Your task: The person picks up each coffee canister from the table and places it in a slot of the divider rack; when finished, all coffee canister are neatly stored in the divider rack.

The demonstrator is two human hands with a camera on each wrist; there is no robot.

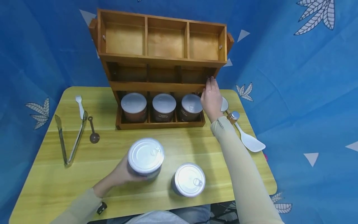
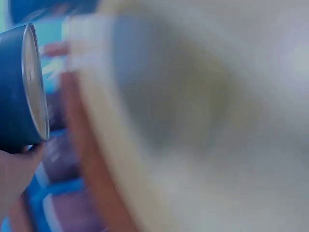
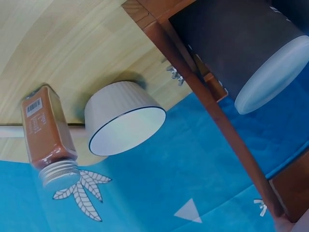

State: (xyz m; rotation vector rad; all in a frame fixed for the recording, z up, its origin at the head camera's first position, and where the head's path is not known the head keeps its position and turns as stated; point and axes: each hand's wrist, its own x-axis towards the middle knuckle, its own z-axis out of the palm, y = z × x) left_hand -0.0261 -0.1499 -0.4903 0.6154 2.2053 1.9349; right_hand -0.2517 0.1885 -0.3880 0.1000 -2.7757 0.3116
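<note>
In the head view my left hand grips a can from its left side, over the front half of the table. The can has a pale lid; its dark blue wall appears in the left wrist view beside the fingers. A second can with a pull ring under its lid stands to the right. My right hand touches the right side of a wooden rack, its fingers extended upward. Only a bit of that hand shows in the right wrist view. Three lidded cans stand in the rack's bottom row.
Metal tongs, a white fork and a brown measuring spoon lie at the left. Right of the rack are a white bowl, a spice bottle and a white spatula. Blue cloth hangs around the table.
</note>
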